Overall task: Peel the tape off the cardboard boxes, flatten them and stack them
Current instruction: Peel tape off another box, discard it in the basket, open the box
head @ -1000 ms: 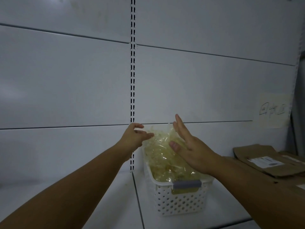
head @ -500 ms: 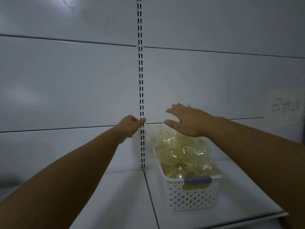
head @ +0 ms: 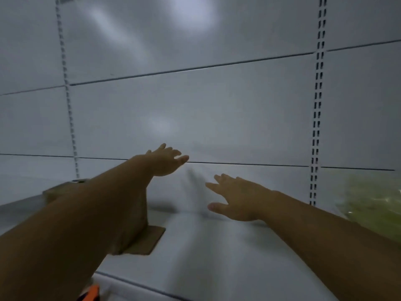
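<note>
Cardboard is in neither hand. The left hand [head: 166, 160], at the centre of the frame, reaches forward with straight fingers and holds nothing. The right hand [head: 237, 197], just below and to its right, has its fingers spread and is also empty, above the white shelf [head: 217, 246]. The cardboard box [head: 152, 240] stands at lower left on the shelf, largely hidden behind the left forearm; one brown flap lies flat at its base. Whether tape remains on it cannot be told.

Handling, as a judgement: the box is light, stiff across its panels, weak at the folds, and likely to slide on the smooth shelf. Take hold at a panel edge or an open flap with one hand and steady the body with the other before peeling.

A blurred yellow-green heap [head: 373, 205] sits at the right edge. Slotted uprights [head: 316, 105] run down the grey back panel [head: 195, 116]
</note>
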Demonstrator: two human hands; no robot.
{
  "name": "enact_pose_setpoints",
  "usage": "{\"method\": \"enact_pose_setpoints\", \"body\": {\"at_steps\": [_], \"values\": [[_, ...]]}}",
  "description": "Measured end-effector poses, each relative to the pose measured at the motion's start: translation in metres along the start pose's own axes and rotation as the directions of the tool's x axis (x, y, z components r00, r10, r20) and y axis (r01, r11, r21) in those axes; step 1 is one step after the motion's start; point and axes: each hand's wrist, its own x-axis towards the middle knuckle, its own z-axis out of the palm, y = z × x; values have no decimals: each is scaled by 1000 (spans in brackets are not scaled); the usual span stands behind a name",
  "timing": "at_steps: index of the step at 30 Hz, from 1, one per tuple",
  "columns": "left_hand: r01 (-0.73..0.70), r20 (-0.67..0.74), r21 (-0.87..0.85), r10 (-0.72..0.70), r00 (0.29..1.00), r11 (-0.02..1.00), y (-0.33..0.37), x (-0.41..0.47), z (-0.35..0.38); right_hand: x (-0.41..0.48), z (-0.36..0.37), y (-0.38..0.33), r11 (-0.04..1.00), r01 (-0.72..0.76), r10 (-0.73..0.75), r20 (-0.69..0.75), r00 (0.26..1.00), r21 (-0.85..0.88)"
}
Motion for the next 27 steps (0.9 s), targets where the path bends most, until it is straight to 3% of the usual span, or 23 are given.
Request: {"method": "enact_pose_setpoints", "body": {"at_steps": [8, 13, 19, 21, 24, 27], "values": [[56, -58, -129, -64, 996, 990, -137, -33, -2, 83, 12, -82, 986, 8, -6, -15, 1000, 166], [-58, -365, -225, -29, 930, 973, -195, -62, 12, 147, 10, -133, 926, 60, 32, -234, 972, 374], [-287, -458, -280, 136, 879, 916, -221, -88, 59, 194, 20, -153, 880, 10, 70, -151, 986, 474], [-324, -494, -282, 153, 856, 903, -223, -90, 59, 200, 22, -156, 901, -6, 103, -200, 974, 434], [-400, -513, -313, 201, 834, 862, -224, -95, 57, 201, 17, -164, 910, -53, 242, -424, 873, 410], [-502, -512, -342, 290, 809, 795, -223, -98, 60, 194, -5, -172, 876, -33, 390, -665, 637, 482]]}}
